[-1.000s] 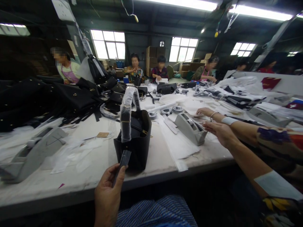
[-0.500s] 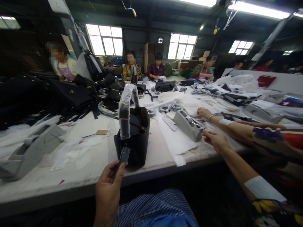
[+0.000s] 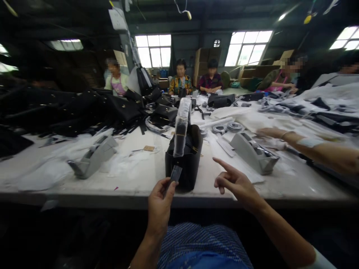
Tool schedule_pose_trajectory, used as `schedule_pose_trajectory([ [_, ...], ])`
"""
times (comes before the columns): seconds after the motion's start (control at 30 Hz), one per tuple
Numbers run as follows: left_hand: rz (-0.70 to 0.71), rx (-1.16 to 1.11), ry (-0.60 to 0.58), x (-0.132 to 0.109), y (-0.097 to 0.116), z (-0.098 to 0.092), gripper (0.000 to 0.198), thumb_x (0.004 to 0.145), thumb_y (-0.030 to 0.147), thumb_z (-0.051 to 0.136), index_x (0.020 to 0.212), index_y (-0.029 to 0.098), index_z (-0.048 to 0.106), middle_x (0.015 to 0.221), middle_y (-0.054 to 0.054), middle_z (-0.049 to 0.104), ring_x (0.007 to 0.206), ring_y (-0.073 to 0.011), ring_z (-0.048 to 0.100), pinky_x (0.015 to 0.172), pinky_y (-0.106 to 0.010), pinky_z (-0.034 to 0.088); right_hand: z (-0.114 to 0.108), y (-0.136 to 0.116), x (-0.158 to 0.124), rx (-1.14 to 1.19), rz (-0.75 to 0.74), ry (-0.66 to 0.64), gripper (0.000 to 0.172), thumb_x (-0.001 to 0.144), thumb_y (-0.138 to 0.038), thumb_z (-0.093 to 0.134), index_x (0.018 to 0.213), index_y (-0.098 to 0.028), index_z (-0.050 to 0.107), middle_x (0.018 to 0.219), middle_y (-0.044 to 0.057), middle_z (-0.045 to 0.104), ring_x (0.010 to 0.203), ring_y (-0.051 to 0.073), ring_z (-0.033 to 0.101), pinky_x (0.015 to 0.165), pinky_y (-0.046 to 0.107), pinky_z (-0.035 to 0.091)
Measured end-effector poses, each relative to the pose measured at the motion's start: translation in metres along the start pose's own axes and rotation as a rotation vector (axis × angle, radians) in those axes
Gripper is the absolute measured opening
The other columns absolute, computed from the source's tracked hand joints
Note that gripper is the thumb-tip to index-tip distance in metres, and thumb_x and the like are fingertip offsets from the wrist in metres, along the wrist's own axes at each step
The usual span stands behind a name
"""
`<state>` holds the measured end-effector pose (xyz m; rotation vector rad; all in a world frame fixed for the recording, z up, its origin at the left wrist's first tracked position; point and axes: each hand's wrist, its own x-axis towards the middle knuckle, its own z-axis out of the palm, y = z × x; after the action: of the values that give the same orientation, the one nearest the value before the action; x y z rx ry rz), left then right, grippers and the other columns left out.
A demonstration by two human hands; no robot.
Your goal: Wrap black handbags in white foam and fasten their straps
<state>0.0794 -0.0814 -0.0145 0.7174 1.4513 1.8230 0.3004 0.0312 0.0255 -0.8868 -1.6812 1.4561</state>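
A black handbag point(image 3: 183, 168) stands upright near the table's front edge. Its raised handle point(image 3: 181, 130) is wrapped in clear plastic. At the bag's near side, my left hand point(image 3: 161, 200) pinches a dark strap end point(image 3: 176, 173) between thumb and fingers. My right hand point(image 3: 235, 185) hovers to the right of the bag, apart from it, with the index finger stretched out and the other fingers partly curled. No object shows in it; a thin clear piece on the fingertip would be too small to tell. A grey tape dispenser point(image 3: 254, 153) sits just beyond my right hand.
Another tape dispenser point(image 3: 94, 157) stands at left. Black bags point(image 3: 117, 108) are heaped at the back left. Wrapped rings point(image 3: 234, 127) lie behind the right dispenser. A co-worker's arm point(image 3: 305, 142) reaches in from the right. Several people sit across the table point(image 3: 134, 183).
My right hand has left the right tape dispenser and moved left toward the handbag. My left hand still holds the strap end. The view has turned to the left.
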Motion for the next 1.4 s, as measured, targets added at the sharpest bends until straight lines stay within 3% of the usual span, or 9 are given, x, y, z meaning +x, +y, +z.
schedule_pose_trajectory([
  [0.07,0.008,-0.002,-0.007,-0.001,0.001,0.001,0.037,0.080,0.042,0.076,0.105,0.016,0.068,0.101,-0.008,0.075,0.099,-0.0208,0.068,0.093,-0.033,0.049,0.036,-0.014,0.007,0.081,-0.035,-0.142,0.077,0.088,-0.037,0.070,0.152,-0.023,0.031,0.071,-0.002,0.069,0.055,0.011,0.060,0.065,0.028,0.052],
  [0.13,0.017,0.002,-0.018,-0.001,0.002,0.002,0.036,0.081,0.040,0.074,0.107,0.016,0.069,0.104,-0.009,0.075,0.100,-0.0221,0.068,0.093,-0.034,0.049,0.065,-0.020,0.014,0.134,-0.064,-0.195,0.081,0.087,-0.036,0.070,0.153,-0.022,0.024,0.072,-0.002,0.070,0.056,0.012,0.062,0.064,0.028,0.053],
  [0.33,0.070,0.005,-0.063,-0.004,0.003,0.002,0.031,0.085,0.038,0.071,0.107,0.016,0.070,0.108,-0.010,0.074,0.104,-0.0232,0.067,0.094,-0.033,0.049,0.107,-0.022,0.032,0.032,-0.048,-0.094,0.065,0.084,-0.041,0.071,0.135,-0.023,0.035,0.069,-0.002,0.072,0.051,0.015,0.064,0.053,0.026,0.052],
  [0.57,0.064,0.034,-0.068,-0.006,0.006,0.000,0.027,0.085,0.036,0.072,0.105,0.018,0.072,0.105,-0.007,0.075,0.100,-0.0202,0.067,0.092,-0.029,0.049,0.108,-0.027,0.030,-0.191,-0.033,0.033,0.043,0.082,-0.045,0.072,0.106,-0.023,0.044,0.063,-0.002,0.071,0.047,0.016,0.066,0.051,0.025,0.052],
  [0.7,-0.011,-0.069,-0.088,-0.009,0.010,0.001,0.027,0.083,0.035,0.074,0.102,0.017,0.072,0.100,-0.005,0.075,0.098,-0.0176,0.066,0.089,-0.025,0.048,0.100,-0.016,0.030,-0.030,0.072,-0.061,0.041,0.078,-0.050,0.075,0.093,-0.020,0.050,0.069,0.001,0.072,0.054,0.016,0.067,0.053,0.024,0.052],
  [0.77,-0.080,-0.126,-0.104,-0.011,0.012,0.001,0.029,0.082,0.036,0.076,0.103,0.017,0.072,0.095,-0.005,0.074,0.086,-0.0135,0.065,0.076,-0.019,0.048,0.095,-0.012,0.031,0.104,0.157,-0.164,0.038,0.078,-0.049,0.076,0.090,-0.017,0.057,0.075,0.003,0.072,0.060,0.013,0.067,0.058,0.023,0.052],
  [0.87,-0.186,-0.175,-0.145,-0.012,0.016,-0.002,0.034,0.082,0.039,0.076,0.107,0.017,0.071,0.087,-0.002,0.071,0.054,-0.0031,0.047,0.046,-0.014,0.031,0.087,-0.010,0.032,0.243,0.263,-0.295,0.034,0.079,-0.045,0.076,0.090,-0.014,0.067,0.086,0.004,0.072,0.068,0.009,0.064,0.064,0.020,0.050],
  [1.0,-0.261,-0.212,-0.175,-0.012,0.021,-0.006,0.034,0.082,0.040,0.075,0.106,0.016,0.070,0.082,0.001,0.064,0.046,0.0004,0.025,0.040,-0.016,0.015,0.084,-0.011,0.031,0.235,0.240,-0.347,0.033,0.081,-0.045,0.075,0.093,-0.014,0.074,0.085,0.004,0.071,0.072,0.010,0.061,0.069,0.022,0.049],
  [1.4,-0.442,-0.140,-0.260,-0.008,0.026,-0.004,0.037,0.076,0.048,0.077,0.084,0.014,0.066,0.062,0.007,0.047,0.041,0.0002,0.017,0.037,-0.018,0.009,0.115,0.010,0.025,0.106,0.055,-0.027,0.035,0.081,-0.049,0.071,0.097,-0.019,0.076,0.093,0.006,0.075,0.086,0.022,0.068,0.083,0.037,0.054],
])
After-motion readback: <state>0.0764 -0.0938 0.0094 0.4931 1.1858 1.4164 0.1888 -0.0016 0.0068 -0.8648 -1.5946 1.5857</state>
